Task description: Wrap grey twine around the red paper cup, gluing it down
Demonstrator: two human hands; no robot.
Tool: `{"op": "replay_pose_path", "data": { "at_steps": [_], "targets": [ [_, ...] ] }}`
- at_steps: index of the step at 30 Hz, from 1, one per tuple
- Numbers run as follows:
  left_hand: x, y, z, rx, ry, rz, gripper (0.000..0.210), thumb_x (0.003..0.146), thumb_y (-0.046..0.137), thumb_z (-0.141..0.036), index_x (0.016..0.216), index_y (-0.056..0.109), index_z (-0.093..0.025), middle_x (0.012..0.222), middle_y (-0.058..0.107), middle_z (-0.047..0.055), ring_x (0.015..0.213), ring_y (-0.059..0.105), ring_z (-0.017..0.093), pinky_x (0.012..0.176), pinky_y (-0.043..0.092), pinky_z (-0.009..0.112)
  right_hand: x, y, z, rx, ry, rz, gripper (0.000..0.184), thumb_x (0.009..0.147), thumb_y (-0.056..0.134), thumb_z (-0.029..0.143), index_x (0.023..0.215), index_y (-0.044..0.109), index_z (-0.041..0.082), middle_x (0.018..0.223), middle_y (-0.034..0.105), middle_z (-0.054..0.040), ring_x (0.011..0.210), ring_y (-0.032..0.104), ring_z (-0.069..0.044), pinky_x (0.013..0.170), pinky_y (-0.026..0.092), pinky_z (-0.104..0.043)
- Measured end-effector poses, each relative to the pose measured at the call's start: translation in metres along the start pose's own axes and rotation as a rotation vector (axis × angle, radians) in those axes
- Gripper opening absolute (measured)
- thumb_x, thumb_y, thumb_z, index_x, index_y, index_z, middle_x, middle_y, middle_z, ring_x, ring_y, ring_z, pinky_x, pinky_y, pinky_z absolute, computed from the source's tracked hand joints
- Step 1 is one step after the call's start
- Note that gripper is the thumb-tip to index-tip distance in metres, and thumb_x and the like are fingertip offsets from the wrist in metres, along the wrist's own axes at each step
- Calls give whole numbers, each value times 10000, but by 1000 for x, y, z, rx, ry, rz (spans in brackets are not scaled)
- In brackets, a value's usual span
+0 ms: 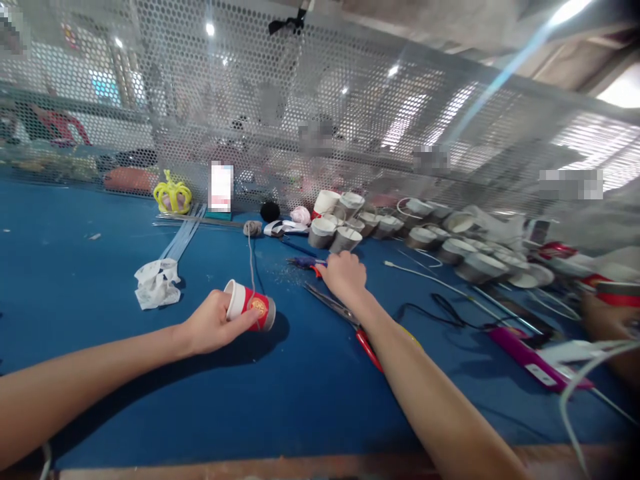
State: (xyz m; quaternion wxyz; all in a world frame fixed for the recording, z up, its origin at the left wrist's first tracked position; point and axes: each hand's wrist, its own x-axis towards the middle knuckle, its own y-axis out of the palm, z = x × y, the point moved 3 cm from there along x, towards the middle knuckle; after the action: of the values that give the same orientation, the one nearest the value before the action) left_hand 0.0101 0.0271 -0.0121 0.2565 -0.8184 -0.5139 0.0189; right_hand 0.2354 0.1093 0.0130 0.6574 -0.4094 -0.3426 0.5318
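My left hand is wrapped round a red and white paper cup, tilted on its side above the table. Grey yarn covers the cup's base end, and a strand runs from it back to a small grey yarn ball. My right hand is closed on a blue glue gun with an orange trigger; its nozzle points left and its handle is hidden in my fingers. Just below that hand lies a pair of scissors with red handles, partly under my forearm.
Crumpled white tissue and clear glue sticks lie left. A phone stands by the mesh screen. Several grey-wrapped cups cluster behind. A purple power strip and cables lie right, near another person's hand.
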Motion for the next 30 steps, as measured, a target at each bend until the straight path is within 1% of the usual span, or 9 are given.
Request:
{"op": "replay_pose_path", "data": {
  "at_steps": [3, 5, 7, 10, 13, 16, 22, 26, 30],
  "targets": [
    [-2, 1, 0, 48, 46, 4, 334, 787, 447, -314, 511, 454, -126, 476, 327, -53, 453, 279, 59, 394, 237, 168, -27, 8, 29, 130, -199, 197, 373, 803, 436, 431, 770, 656, 131, 891, 632, -127, 929, 540, -259, 785, 382, -348],
    [-3, 2, -2, 79, 103, 23, 300, 793, 440, -288, 544, 474, -125, 480, 346, -54, 446, 293, 57, 398, 246, 168, -48, 19, 47, 248, -319, 385, 454, 799, 369, 519, 762, 666, 178, 811, 663, -56, 820, 582, -193, 725, 418, -291],
    [-4, 3, -4, 120, 176, 58, 263, 793, 438, -255, 569, 487, -124, 489, 369, -54, 440, 308, 54, 407, 255, 170, -67, 29, 60, 345, -393, 530, 516, 808, 305, 548, 750, 663, 180, 771, 669, -33, 754, 593, -158, 671, 440, -261],
    [-6, 5, -7, 183, 256, 109, 282, 784, 441, -218, 517, 455, -126, 475, 359, -57, 427, 306, 47, 419, 248, 177, -85, 38, 71, 637, -435, 627, 379, 790, 419, 482, 843, 636, 176, 802, 656, -24, 756, 583, -139, 665, 444, -250],
    [-6, 6, -6, 152, 212, 138, 305, 778, 446, -230, 492, 444, -125, 460, 330, -61, 420, 287, 44, 416, 238, 178, -90, 38, 72, 976, -355, 557, 191, 678, 622, 334, 776, 620, 170, 722, 622, 3, 662, 556, -108, 636, 434, -237],
    [-4, 6, -3, -9, 34, 135, 303, 772, 460, -298, 526, 479, -122, 459, 324, -63, 426, 265, 49, 398, 222, 175, -89, 33, 68, 1064, -306, 504, 127, 649, 647, 284, 663, 603, 165, 622, 579, 29, 569, 511, -82, 584, 415, -226],
    [2, 6, 0, -385, -301, 70, 329, 696, 544, -401, 535, 494, -119, 460, 401, -57, 433, 293, 49, 417, 231, 176, -81, 13, 58, 1111, -370, 264, 136, 680, 618, 291, 633, 583, 168, 638, 591, 19, 566, 479, -70, 591, 387, -221],
    [2, 7, 2, -482, -395, 60, 301, 657, 584, -390, 558, 526, -111, 466, 462, -46, 432, 339, 51, 432, 250, 177, -78, 6, 52, 1056, -414, 149, 147, 707, 592, 298, 639, 562, 171, 616, 588, 14, 551, 473, -78, 570, 380, -229],
    [0, 7, 1, -504, -418, 67, 274, 642, 594, -359, 547, 526, -111, 466, 485, -43, 430, 360, 55, 436, 261, 180, -77, 3, 50, 924, -444, 66, 158, 723, 569, 309, 643, 556, 173, 628, 598, 2, 566, 486, -94, 563, 385, -239]
  ]
}}
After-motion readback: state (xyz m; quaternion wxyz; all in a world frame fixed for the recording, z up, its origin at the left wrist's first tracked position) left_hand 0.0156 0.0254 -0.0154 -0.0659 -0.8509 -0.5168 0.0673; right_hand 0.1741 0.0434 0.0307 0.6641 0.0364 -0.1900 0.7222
